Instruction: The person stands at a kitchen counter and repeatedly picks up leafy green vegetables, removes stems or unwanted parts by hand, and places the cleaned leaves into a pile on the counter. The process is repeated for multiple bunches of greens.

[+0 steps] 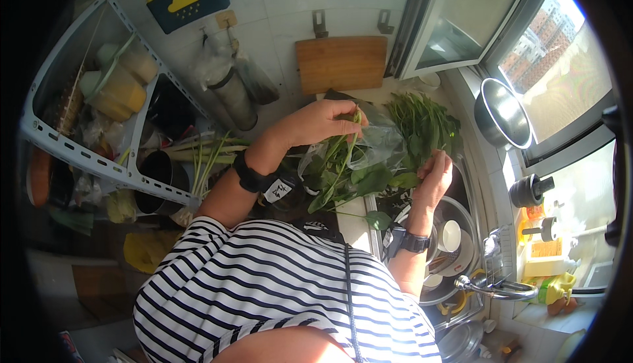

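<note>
My left hand (341,119) pinches the upper ends of green leafy vegetable stems (349,153), whose leaves hang down over the counter. A clear plastic bag (378,145) lies open behind and beside these stems. To the right, my right hand (435,175) is raised near the sink's left side, fingertips together around what looks like a small piece of stem. A larger bunch of leafy greens (425,120) rests beyond my right hand, at the sink's far end. One loose leaf (379,219) hangs at the counter's edge.
The sink at right holds a metal basin (470,209) with a white cup (449,236) and bowls, near the faucet (494,290). A wooden cutting board (342,64) leans on the back wall. A metal shelf (163,187) with spring onions (203,155) stands left. A steel bowl (503,113) sits by the window.
</note>
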